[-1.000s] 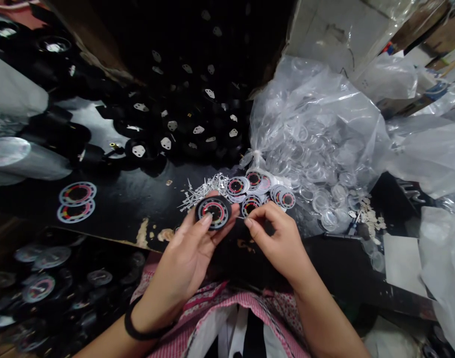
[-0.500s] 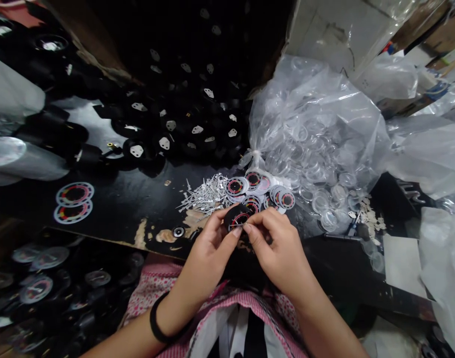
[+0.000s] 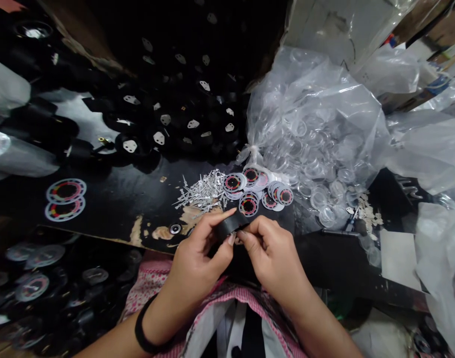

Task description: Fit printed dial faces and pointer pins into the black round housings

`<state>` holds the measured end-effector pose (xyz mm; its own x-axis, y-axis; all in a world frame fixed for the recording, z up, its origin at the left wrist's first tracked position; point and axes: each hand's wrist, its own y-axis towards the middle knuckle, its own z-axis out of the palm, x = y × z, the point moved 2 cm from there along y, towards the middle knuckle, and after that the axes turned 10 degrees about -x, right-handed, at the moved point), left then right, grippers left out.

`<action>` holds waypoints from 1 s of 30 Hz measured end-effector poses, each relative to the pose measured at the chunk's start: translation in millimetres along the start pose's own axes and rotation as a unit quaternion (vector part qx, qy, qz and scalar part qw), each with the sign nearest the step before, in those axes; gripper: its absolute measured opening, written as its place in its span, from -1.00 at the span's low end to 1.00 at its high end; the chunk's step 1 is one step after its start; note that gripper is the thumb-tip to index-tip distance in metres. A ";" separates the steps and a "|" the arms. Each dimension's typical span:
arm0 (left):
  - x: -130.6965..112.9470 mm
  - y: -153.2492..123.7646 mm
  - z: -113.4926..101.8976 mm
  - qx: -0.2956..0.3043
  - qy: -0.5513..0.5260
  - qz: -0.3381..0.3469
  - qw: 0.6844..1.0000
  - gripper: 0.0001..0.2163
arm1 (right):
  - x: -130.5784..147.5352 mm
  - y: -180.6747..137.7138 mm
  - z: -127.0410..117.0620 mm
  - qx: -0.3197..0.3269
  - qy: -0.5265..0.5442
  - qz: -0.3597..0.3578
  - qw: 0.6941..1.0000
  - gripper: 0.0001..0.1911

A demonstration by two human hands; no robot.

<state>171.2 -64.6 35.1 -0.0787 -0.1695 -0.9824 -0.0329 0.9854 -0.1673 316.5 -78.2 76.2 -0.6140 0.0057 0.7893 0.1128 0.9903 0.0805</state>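
My left hand (image 3: 203, 253) is closed on a black round gauge housing (image 3: 227, 224), thumb below and fingers behind it. The housing is tilted so its dark side wall faces me and its dial is hidden. My right hand (image 3: 270, 248) pinches at the housing's right edge with thumb and forefinger. Whether a small part sits between those fingertips I cannot make out. Just beyond the hands lie printed dial discs (image 3: 248, 204) in overlapping stacks and a heap of white pointers (image 3: 203, 191).
A clear plastic bag (image 3: 317, 114) of transparent lids stands at the back right. Black housings (image 3: 130, 144) are piled in a box behind. Two dial discs (image 3: 65, 209) lie at the left. A white card (image 3: 401, 261) is on the right, and finished-looking gauges (image 3: 32, 287) sit below the table edge.
The housing has been turned: its dial faced up toward me before, and now its side wall shows. Both hands stay at it, and the view has shifted slightly.
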 end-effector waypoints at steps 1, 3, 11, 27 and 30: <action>0.7 0.5 -0.8 0.000 0.000 -0.002 1.000 -0.72 | -0.6 1.0 1.6 0.004 0.003 0.007 1.000 -0.75; 2.8 2.8 -0.9 0.004 -0.018 -0.027 0.999 -0.73 | -1.3 3.0 0.9 0.021 -0.004 0.022 1.000 -0.73; 19.7 6.3 26.4 0.056 -0.277 -0.333 0.900 -0.68 | -50.2 -21.3 -96.4 -0.395 -0.087 0.050 0.913 -0.81; 25.4 0.6 54.8 0.108 -0.355 -0.449 0.813 -0.79 | -19.2 3.4 -29.4 -0.145 0.298 -0.084 0.940 -0.74; 25.1 0.6 54.4 0.112 -0.364 -0.456 0.804 -0.80 | -17.2 11.9 -15.1 -0.078 0.204 -0.124 0.968 -0.78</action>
<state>223.4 -67.3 5.9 0.4837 -0.8478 -0.2174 0.4402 0.4503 -0.7768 340.2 -68.7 72.8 -0.2814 -0.3160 0.9061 0.1383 0.9210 0.3641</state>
